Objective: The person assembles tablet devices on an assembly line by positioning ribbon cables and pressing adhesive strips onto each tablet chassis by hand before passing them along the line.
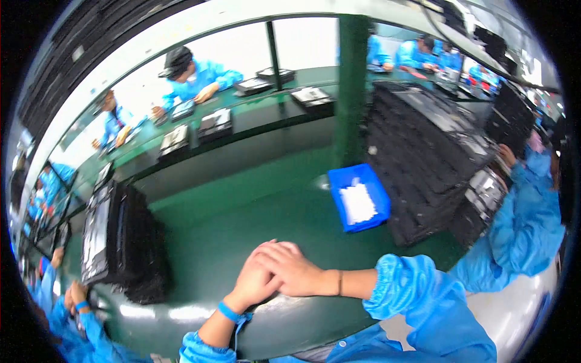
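Note:
Both my hands meet at the near edge of the green tabletop (242,227). My right hand (295,270), with a thin dark band at its wrist, lies over my left hand (250,279) and its fingers close round it. A blue wrist strap (229,311) with a cord circles my left wrist. My left fingers are partly covered by the right hand; they look folded in, with no object showing in them. Beyond my right hand is a blue plastic bin (384,209) with white pieces (357,202) in it. Neither hand touches the bin.
A stack of black trays (136,236) stands at the left. A larger black tray stack (411,157) rises at the right, beside a green post (353,91). Several trays of parts (216,123) line the far ledge. Co-workers in blue smocks sit across; another (520,212) is close at the right.

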### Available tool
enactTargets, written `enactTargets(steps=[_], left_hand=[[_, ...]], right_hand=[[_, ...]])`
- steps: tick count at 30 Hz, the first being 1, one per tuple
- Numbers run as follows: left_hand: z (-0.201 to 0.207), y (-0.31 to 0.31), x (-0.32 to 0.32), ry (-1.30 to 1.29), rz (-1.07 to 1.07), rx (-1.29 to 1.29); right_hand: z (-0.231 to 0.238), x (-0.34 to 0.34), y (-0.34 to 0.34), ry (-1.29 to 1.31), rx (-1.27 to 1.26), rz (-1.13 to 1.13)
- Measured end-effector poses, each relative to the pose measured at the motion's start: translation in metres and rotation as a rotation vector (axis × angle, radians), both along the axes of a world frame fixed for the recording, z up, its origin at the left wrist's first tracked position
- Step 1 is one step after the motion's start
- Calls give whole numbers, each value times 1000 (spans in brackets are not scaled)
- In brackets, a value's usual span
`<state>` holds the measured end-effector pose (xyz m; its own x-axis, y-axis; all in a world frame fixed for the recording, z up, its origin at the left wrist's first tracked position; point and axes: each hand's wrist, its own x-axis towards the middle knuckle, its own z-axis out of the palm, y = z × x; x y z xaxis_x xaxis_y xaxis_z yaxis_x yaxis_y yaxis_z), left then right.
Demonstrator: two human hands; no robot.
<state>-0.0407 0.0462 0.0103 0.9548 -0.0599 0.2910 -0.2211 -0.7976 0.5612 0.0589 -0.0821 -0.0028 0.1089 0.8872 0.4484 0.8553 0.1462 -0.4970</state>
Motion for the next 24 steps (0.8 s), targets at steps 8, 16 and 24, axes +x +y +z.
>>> enactTargets(steps=[8, 16, 24], left_hand=[[-16, -2, 3, -123, 6, -23], [-12, -5, 7, -88, -15, -28], [-26, -1, 9, -89, -2, -123]], right_hand=[[16, -1, -3, -33, -38, -5], [10, 8, -8, -94, -4, -14], [15, 4, -1, -102, -44, 11]])
